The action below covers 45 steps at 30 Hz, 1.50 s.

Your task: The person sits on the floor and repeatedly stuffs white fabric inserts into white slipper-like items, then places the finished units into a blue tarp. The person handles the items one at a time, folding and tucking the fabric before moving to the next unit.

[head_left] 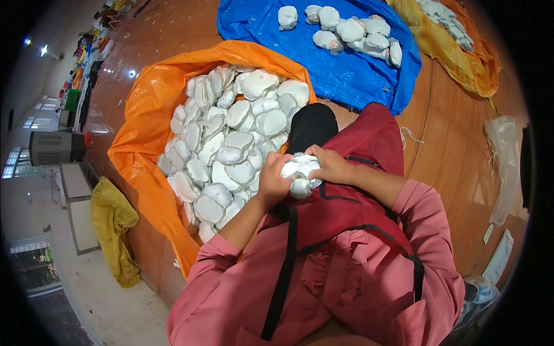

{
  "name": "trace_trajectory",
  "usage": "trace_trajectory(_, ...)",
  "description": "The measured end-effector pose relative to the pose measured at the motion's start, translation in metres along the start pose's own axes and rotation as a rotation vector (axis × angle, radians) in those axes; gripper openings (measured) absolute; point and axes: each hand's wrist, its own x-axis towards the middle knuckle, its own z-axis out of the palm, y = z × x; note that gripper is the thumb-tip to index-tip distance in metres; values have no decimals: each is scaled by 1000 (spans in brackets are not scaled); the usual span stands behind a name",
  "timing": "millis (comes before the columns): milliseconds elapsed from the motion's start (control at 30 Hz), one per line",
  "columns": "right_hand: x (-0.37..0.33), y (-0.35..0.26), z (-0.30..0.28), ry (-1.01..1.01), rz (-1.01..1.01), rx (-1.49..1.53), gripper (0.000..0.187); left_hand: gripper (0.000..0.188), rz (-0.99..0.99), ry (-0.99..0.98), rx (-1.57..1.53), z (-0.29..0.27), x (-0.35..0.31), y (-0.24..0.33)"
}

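Observation:
Over my lap, my left hand [273,180] and my right hand [333,165] grip a soft white padded fabric piece [299,167] from its two sides. Its surface is creased, and a rounded grey-white lobe bulges below my fingers. The exact kind of item is unclear. To the left of my knees, a large heap of flat oval white padded pieces [237,113] fills an opened orange woven sack [136,128]. Several rounder white bundles [351,30], some with pinkish patches, lie on a blue tarp [340,81] beyond my knees.
A yellow-orange sack [454,62] with more white pieces lies at the far right. Clear plastic [502,167] and white string [411,136] rest on the brown floor at right. On the left are a crumpled yellow sack [113,222], a pale cabinet [82,212] and a grey boxy appliance [52,148].

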Motion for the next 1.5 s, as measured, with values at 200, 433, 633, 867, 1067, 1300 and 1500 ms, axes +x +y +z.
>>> trace_trajectory(200, 0, 3, 3, 9, 6, -30, 55, 36, 158, 86, 72, 7, -8, -1)
trace_trajectory(433, -1, 8, 11, 68, 6, 18, 53, 35, 182, 155, 155, 15, -18, 0)
trace_trajectory(633, -10, 2, -5, -67, 23, 272, 58, 39, 144, 170, 141, 16, -21, 4)
trace_trajectory(867, -11, -4, 2, -35, 98, 174, 68, 42, 154, 178, 123, 20, -20, -1)
trace_trajectory(1067, -11, -5, 10, -7, 84, 189, 73, 44, 101, 158, 98, 20, -17, -2)
trace_trajectory(1300, 2, 3, 16, 64, 80, 210, 72, 39, 35, 208, 72, 22, -12, -6)
trace_trajectory(1500, 8, 9, 19, 4, 152, 298, 66, 41, -32, 159, 93, 17, -16, -1)
